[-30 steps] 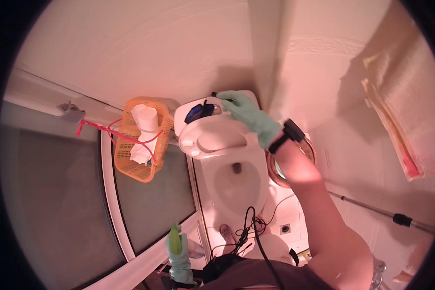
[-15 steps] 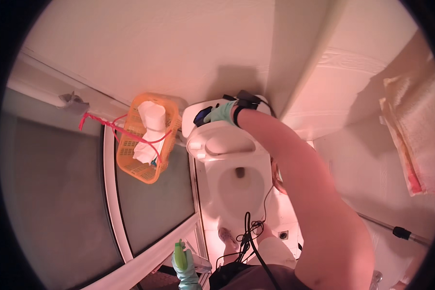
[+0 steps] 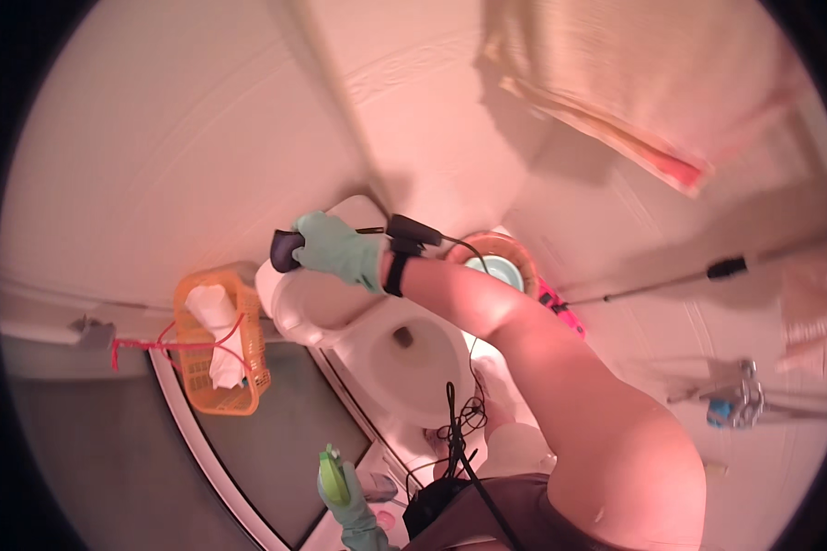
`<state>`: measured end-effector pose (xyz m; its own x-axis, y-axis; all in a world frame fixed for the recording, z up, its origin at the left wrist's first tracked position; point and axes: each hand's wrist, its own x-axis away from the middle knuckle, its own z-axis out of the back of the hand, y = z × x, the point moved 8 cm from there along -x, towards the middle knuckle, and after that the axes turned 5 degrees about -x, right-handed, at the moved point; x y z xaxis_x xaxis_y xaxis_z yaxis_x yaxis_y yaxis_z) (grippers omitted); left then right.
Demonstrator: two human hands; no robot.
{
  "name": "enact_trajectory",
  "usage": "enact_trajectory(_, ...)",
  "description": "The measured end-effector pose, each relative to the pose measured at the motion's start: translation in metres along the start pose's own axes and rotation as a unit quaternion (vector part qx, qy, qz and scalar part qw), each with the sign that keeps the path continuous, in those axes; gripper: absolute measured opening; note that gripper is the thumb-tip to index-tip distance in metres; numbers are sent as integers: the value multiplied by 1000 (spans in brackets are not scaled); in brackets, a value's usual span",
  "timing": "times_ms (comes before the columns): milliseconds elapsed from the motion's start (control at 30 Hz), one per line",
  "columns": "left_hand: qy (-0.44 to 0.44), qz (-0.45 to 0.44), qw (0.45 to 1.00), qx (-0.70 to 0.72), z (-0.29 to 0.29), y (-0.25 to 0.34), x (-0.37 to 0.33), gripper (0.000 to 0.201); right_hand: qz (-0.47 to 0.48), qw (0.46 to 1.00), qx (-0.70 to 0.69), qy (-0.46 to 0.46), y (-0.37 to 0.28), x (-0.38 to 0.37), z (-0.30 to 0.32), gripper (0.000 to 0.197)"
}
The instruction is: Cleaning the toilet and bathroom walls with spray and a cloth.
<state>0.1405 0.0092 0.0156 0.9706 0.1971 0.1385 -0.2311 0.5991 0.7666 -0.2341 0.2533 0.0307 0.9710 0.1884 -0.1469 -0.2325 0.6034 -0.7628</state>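
My right hand (image 3: pixel 335 246), in a pale teal rubber glove, is closed around a dark purple-blue object (image 3: pixel 286 251) whose kind I cannot make out. It is over the white toilet tank (image 3: pixel 363 211), at the tank's left part. A black strap with a small black box (image 3: pixel 413 230) and a cable is at that wrist. Below the tank, the raised lid and the open toilet bowl (image 3: pixel 418 376) show. Low in the view, my left hand (image 3: pixel 354 510), gloved alike, is closed on a bright green object (image 3: pixel 334 476) with a rounded, handle-like shape.
An orange plastic basket (image 3: pixel 255 354) holding white paper rolls hangs by red cord left of the toilet. Right of the toilet are a reddish basin (image 3: pixel 492 244) and a bright pink item (image 3: pixel 568 317). Black cables (image 3: pixel 455 432) dangle before me. A towel (image 3: pixel 606 129) hangs upper right.
My view has swung to the right, bringing the basin and tap into sight. My right hand has come up from the tank top with the dark object; the left still holds the green object.
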Motion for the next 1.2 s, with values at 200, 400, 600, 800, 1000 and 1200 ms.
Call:
enact_trajectory(200, -168, -98, 968, 158, -31, 71, -24, 48, -65, 933, -334, 116, 12, 236, 144, 31)
enact_trajectory(400, -436, -159, 882, 87, -111, 147, -1, 53, -129, 951, -55, 277, -35, 550, 228, 28)
enact_trajectory(600, -677, -258, 681, 107, -190, 275, 176, 54, -87, 506, -727, 456, -37, 741, 202, 31)
enact_trajectory(800, -824, -218, 514, 98, -269, 324, 358, 52, -149, 678, -513, 505, -65, 815, 188, 26)
enact_trajectory(1000, -866, -208, 453, 37, -301, 311, 492, 46, -194, 727, -403, 521, -63, 946, 176, 34)
enact_trajectory(1200, -893, -254, 363, -78, -330, 311, 590, 44, -224, 615, -459, 601, -89, 1052, 184, 57)
